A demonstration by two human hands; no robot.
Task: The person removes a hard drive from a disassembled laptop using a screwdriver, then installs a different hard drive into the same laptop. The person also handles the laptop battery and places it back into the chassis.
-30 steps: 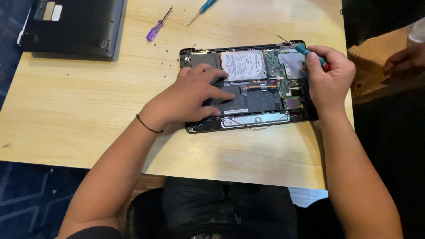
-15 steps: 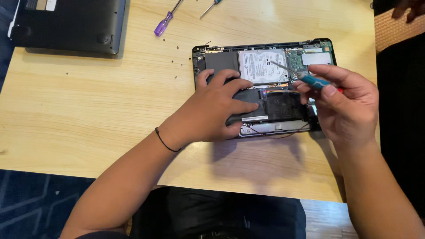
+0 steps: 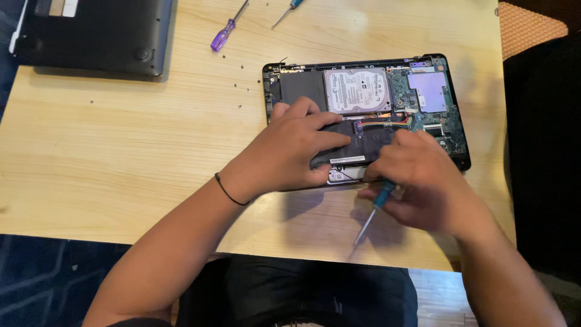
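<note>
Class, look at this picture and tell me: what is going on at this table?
A person is working on an opened laptop lying on a wooden table, its insides exposed. The left hand presses flat on the dark battery. The right hand rests at the laptop's near edge and holds a blue-handled screwdriver, tip pointing away from the machine. A purple screwdriver, the removed black cover and loose screws lie farther back.
</note>
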